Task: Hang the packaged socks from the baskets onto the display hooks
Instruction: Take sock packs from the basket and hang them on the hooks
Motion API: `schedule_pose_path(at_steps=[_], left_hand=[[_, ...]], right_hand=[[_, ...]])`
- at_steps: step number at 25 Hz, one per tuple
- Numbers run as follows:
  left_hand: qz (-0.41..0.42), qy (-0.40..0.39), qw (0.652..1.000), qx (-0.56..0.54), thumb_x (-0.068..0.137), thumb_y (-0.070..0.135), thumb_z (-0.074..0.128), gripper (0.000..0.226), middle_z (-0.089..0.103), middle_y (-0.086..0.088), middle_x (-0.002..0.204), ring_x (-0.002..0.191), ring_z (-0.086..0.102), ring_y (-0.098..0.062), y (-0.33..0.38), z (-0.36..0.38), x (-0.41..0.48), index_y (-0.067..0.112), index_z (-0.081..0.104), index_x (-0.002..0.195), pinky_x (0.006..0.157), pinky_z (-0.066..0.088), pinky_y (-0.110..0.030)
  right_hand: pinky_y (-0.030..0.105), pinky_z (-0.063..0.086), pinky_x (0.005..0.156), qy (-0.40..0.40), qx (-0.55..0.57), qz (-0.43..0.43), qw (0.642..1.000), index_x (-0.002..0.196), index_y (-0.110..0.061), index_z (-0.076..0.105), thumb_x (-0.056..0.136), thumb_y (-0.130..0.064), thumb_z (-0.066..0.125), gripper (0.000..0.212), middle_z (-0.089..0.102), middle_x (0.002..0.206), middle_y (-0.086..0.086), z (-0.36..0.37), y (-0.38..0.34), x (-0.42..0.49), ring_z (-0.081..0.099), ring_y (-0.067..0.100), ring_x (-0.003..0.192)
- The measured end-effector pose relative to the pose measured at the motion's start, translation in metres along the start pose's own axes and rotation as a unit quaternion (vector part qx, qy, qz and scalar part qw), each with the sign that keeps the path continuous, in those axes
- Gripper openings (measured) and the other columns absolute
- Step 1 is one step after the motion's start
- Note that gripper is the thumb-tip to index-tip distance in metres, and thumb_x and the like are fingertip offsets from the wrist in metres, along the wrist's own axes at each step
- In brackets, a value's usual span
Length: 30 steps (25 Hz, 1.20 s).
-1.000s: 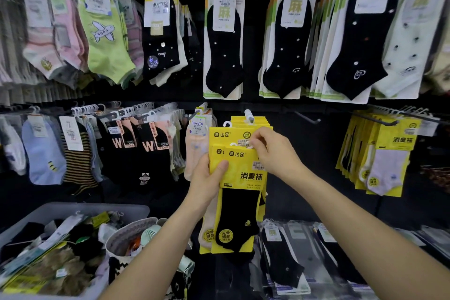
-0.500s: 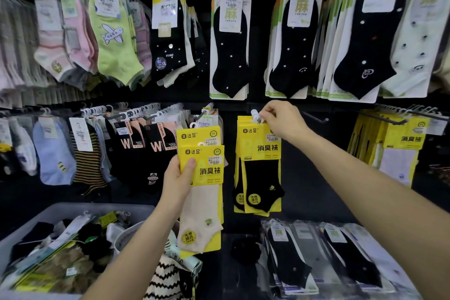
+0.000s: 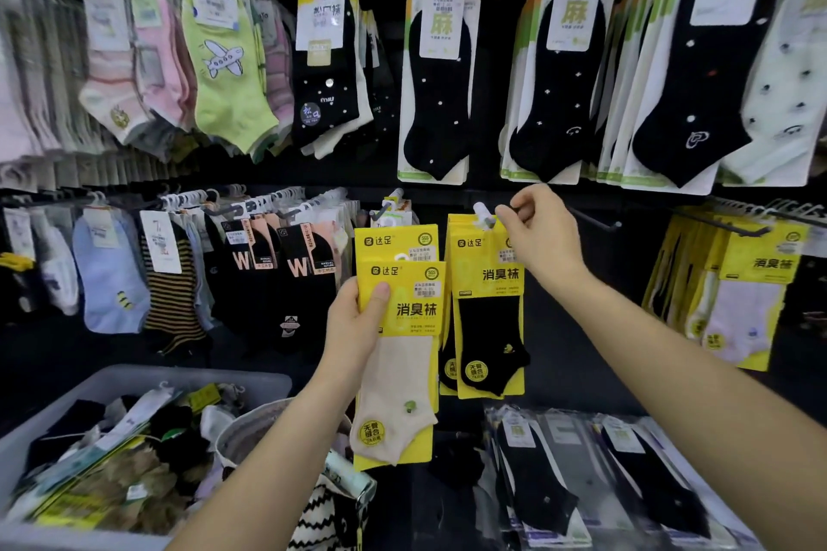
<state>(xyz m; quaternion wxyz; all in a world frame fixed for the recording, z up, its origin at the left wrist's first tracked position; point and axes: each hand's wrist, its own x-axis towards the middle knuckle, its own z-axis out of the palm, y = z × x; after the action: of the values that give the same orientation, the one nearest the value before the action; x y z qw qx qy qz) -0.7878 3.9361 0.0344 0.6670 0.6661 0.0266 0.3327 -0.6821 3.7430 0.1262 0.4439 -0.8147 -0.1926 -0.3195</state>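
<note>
Hands are busy: left hand (image 3: 358, 318) is gripping yellow sock packs (image 3: 414, 306) for hanging; right hand (image 3: 532, 233) is pinching the hook (image 3: 482, 211), probably steadying it.

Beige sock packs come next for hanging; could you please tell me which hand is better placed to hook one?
Probably the right hand: it is up at hook height, its fingers by the hung black packs. The left hand grips the beige sock packs lower down.
</note>
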Motion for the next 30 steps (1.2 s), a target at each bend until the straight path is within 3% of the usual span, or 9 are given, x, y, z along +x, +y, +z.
schedule_pose_path(at_steps=[2,6,8,13,17,21,24,27,30], left_hand=[[-0.004,-0.003,1.000,-0.020,0.093,0.022,0.054,0.006,0.070,-0.003,0.099,0.086,0.069,-0.015,0.002,0.010,-0.003,0.023,0.059,0.095,0.071,0.057,-0.027],[0.005,-0.003,1.000,-0.030,0.090,0.021,0.060,0.006,0.072,-0.003,0.097,0.086,0.070,-0.017,0.005,0.032,-0.010,0.026,0.063,0.091,0.074,0.057,-0.031],[0.005,0.000,1.000,-0.030,0.088,0.021,0.063,0.004,0.072,-0.004,0.097,0.087,0.070,-0.019,0.006,0.039,-0.014,0.025,0.063,0.090,0.075,0.057,-0.033],[0.006,-0.026,0.999,-0.020,0.086,0.016,0.065,0.010,0.071,0.001,0.091,0.074,0.069,-0.004,0.004,0.049,-0.020,0.016,0.064,0.096,0.060,0.052,-0.015],[0.003,-0.048,0.999,-0.014,0.085,0.013,0.066,0.010,0.071,-0.001,0.093,0.073,0.069,-0.004,-0.002,0.052,-0.025,0.019,0.065,0.093,0.059,0.052,-0.015],[-0.012,-0.055,0.998,-0.010,0.083,0.013,0.068,0.014,0.073,-0.005,0.092,0.081,0.071,-0.018,-0.009,0.056,-0.026,0.013,0.067,0.096,0.067,0.058,-0.028],[-0.019,-0.060,0.998,-0.028,0.081,0.014,0.070,0.015,0.074,-0.001,0.089,0.079,0.071,-0.016,-0.013,0.060,-0.027,0.014,0.066,0.096,0.064,0.057,-0.025],[-0.035,-0.064,0.997,-0.032,0.082,0.020,0.069,0.024,0.073,-0.005,0.096,0.087,0.071,-0.019,-0.015,0.062,-0.026,0.010,0.065,0.103,0.073,0.057,-0.032],[-0.027,-0.046,0.999,-0.003,0.091,0.024,0.058,0.010,0.073,0.008,0.090,0.086,0.068,-0.006,-0.015,0.055,-0.023,0.021,0.068,0.094,0.070,0.053,-0.018]], right_hand=[[0.030,0.046,0.066,-0.008,0.046,-0.020,0.999,0.081,-0.025,0.052,0.086,-0.043,0.059,0.019,0.058,0.079,-0.006,-0.002,-0.004,-0.021,0.054,0.010,0.073],[0.027,0.048,0.067,-0.135,0.022,-0.035,0.990,0.083,-0.026,0.059,0.081,-0.050,0.062,0.024,0.060,0.077,-0.013,0.000,-0.014,-0.048,0.055,0.003,0.074],[0.029,0.048,0.067,-0.156,0.025,-0.031,0.987,0.082,-0.025,0.062,0.083,-0.044,0.063,0.020,0.061,0.076,-0.011,-0.004,-0.016,-0.050,0.055,0.004,0.072],[0.024,0.043,0.064,-0.213,-0.001,-0.035,0.977,0.082,-0.025,0.066,0.087,-0.031,0.062,0.009,0.060,0.076,-0.007,-0.018,-0.012,-0.048,0.050,0.006,0.069],[0.020,0.040,0.060,-0.226,0.030,-0.001,0.974,0.078,-0.025,0.067,0.086,-0.029,0.065,0.009,0.056,0.070,-0.009,-0.022,-0.006,-0.053,0.048,0.004,0.064],[0.025,0.042,0.065,-0.235,0.038,0.030,0.971,0.080,-0.023,0.069,0.085,-0.029,0.065,0.009,0.055,0.069,-0.013,-0.023,-0.002,-0.056,0.049,0.003,0.065],[0.034,0.046,0.074,-0.194,0.004,0.017,0.981,0.074,-0.025,0.065,0.086,-0.028,0.063,0.012,0.055,0.071,-0.013,-0.024,0.000,-0.057,0.049,0.004,0.070],[0.033,0.043,0.074,-0.147,0.003,0.014,0.989,0.078,-0.021,0.062,0.088,-0.026,0.058,0.012,0.059,0.083,-0.005,-0.024,0.001,-0.051,0.050,0.010,0.075],[0.029,0.038,0.070,-0.133,-0.014,0.021,0.991,0.082,-0.018,0.057,0.092,-0.025,0.052,0.014,0.058,0.090,0.001,-0.024,0.002,-0.033,0.050,0.015,0.078]])
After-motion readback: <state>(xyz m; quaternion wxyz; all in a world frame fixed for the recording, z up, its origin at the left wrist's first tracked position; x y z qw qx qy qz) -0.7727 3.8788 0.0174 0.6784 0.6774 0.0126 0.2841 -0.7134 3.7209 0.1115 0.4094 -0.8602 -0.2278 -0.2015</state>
